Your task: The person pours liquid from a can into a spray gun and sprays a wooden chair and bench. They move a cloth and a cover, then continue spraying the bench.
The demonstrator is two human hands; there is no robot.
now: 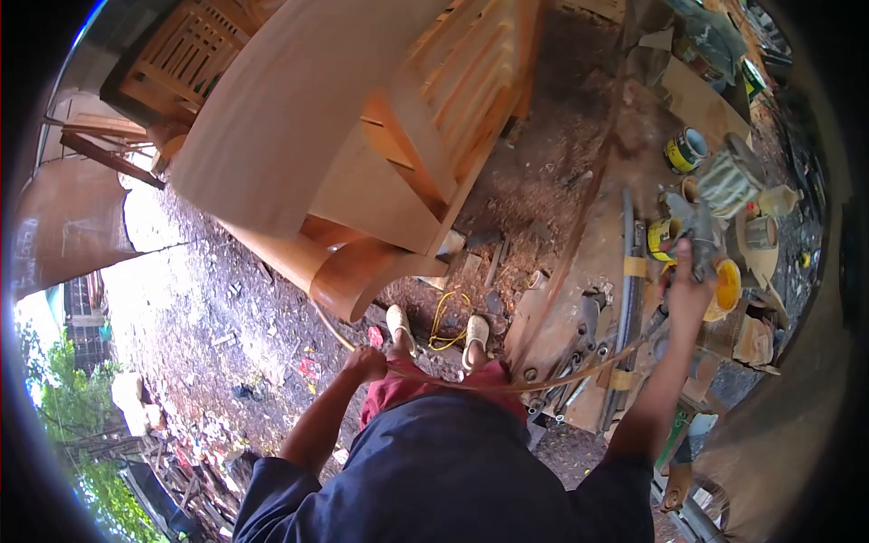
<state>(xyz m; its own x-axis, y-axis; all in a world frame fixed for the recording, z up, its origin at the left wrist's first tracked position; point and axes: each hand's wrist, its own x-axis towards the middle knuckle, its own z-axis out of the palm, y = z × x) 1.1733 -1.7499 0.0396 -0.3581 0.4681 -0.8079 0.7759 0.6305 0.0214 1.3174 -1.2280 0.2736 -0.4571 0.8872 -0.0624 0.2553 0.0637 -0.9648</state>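
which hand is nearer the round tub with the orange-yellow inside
Right. The right hand appears close beside the tub; the left hand is well across the body, gripping the hose.

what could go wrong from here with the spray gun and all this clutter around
The right hand has the spray gun close among open containers, so a bump might spill the yellow-rimmed pot.

The hose runs from the left hand across the body toward the gun; if pulled, it could catch on the metal tools near it.

A yellow cord lies looped between the shoes and might trip the person.
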